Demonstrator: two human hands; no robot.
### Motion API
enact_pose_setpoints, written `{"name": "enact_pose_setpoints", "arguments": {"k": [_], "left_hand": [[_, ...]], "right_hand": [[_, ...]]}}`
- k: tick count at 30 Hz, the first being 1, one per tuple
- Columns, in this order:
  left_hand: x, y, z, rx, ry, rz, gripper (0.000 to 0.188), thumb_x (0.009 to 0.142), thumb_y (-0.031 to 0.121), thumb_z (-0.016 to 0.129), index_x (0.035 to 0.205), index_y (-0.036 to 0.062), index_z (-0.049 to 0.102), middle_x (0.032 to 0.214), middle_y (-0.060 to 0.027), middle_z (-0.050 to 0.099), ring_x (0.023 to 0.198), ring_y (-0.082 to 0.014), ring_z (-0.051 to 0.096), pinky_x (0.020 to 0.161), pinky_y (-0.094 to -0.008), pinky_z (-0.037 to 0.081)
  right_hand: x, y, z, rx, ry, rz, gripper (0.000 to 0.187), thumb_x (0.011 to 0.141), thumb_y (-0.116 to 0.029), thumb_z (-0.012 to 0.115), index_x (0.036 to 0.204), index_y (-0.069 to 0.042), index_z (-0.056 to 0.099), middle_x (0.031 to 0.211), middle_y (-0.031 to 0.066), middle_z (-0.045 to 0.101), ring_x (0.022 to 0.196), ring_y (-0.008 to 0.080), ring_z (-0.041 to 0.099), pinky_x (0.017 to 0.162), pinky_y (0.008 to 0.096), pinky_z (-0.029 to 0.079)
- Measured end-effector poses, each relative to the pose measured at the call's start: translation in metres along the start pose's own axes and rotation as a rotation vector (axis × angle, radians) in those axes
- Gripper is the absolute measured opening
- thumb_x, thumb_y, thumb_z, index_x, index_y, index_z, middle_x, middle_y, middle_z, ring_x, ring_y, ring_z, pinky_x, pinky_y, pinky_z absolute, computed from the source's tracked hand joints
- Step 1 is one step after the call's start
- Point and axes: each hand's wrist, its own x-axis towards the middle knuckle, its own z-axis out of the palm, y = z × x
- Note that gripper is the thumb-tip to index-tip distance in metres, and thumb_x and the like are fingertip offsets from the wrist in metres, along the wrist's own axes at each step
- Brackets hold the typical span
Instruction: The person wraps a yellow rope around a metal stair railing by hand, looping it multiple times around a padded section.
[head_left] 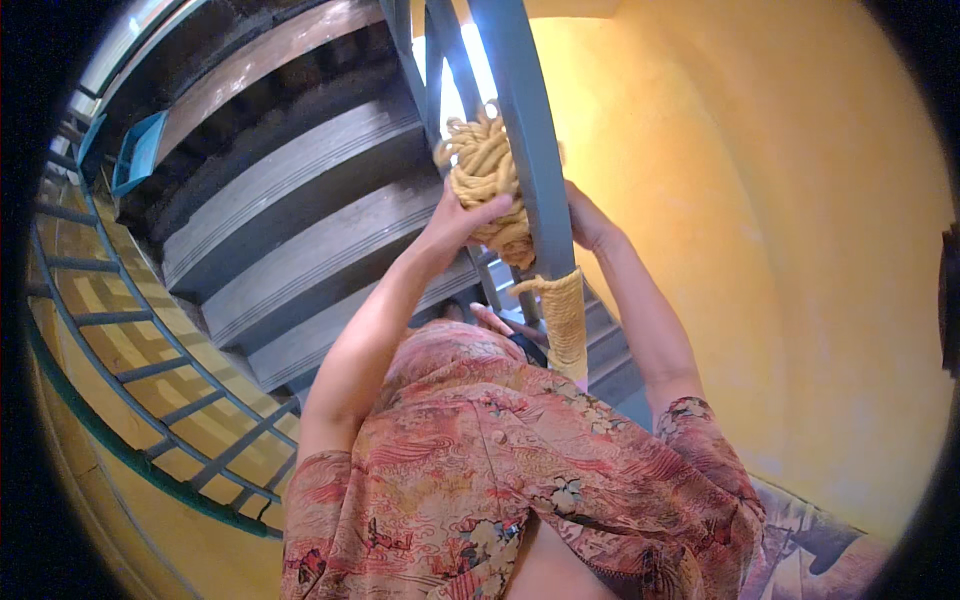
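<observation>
A thick bundle of yellow rope (484,172) is gripped by my left hand (462,222), its thumb laid across the coils. The bundle lies against the left side of a blue-grey metal rail (537,150). On the rail's other side is my right hand (588,218); its fingers disappear behind the metal, so what they hold cannot be seen. Below both hands, a tight wrapping of the same kind of rope (563,320) covers part of the rail. A short strand of rope (525,287) sticks out leftward from the top of that wrapping.
Grey stairs (300,190) curve away on the left, with a blue dustpan (139,152) near their far end. A blue-grey railing with a green handrail (130,452) bends along the lower left. A yellow wall (760,250) rises on the right.
</observation>
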Motion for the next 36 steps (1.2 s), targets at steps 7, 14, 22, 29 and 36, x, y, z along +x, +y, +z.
{"name": "enact_pose_setpoints", "arguments": {"k": [7,14,22,29,36], "left_hand": [[-0.002,0.017,0.006,-0.291,-0.07,-0.13,0.075,0.076,0.019,0.078,0.135,0.0039,0.035,0.124,-0.0108,0.055,0.113,-0.0204,0.057,0.094,-0.0369,0.05],[0.005,0.025,0.003,0.275,-0.133,-0.067,0.096,0.079,0.033,0.074,0.146,0.0021,0.012,0.136,-0.0151,0.039,0.13,-0.028,0.037,0.111,-0.0368,0.028],[0.02,0.004,0.002,0.762,-0.255,0.118,0.107,0.087,0.061,0.054,0.144,-0.012,0.0,0.14,-0.0347,0.035,0.13,-0.041,0.04,0.107,-0.0403,0.034],[0.011,-0.036,0.016,0.726,0.136,0.197,0.057,0.091,0.041,0.054,0.128,-0.0032,0.051,0.124,-0.0279,0.055,0.115,-0.0379,0.056,0.097,-0.0389,0.044],[-0.044,-0.115,-0.012,0.581,-0.334,-0.32,0.03,0.091,0.023,0.058,0.108,0.0015,0.068,0.09,-0.0092,0.07,0.082,-0.0123,0.063,0.067,-0.0279,0.052]], "right_hand": [[0.002,0.017,-0.012,0.121,-0.093,0.041,0.059,0.094,-0.051,0.047,0.13,-0.004,0.05,0.119,0.0108,0.06,0.104,0.019,0.06,0.092,0.0362,0.05],[0.003,0.025,-0.017,0.436,-0.107,0.055,0.065,0.083,-0.048,0.065,0.13,-0.006,0.05,0.12,0.0134,0.06,0.106,0.0228,0.061,0.092,0.0373,0.051],[0.004,0.028,-0.015,0.587,-0.039,0.039,0.067,0.083,-0.05,0.063,0.13,-0.004,0.049,0.116,0.0148,0.061,0.1,0.024,0.063,0.086,0.0395,0.055],[-0.002,0.046,-0.047,0.669,0.36,-0.164,0.052,0.085,-0.046,0.055,0.121,-0.009,0.055,0.112,0.0097,0.063,0.1,0.0249,0.061,0.088,0.0413,0.052],[-0.067,0.123,-0.112,0.273,0.522,0.034,0.041,0.091,-0.035,0.054,0.121,-0.008,0.054,0.114,0.0078,0.062,0.102,0.0203,0.061,0.085,0.0363,0.052]]}}
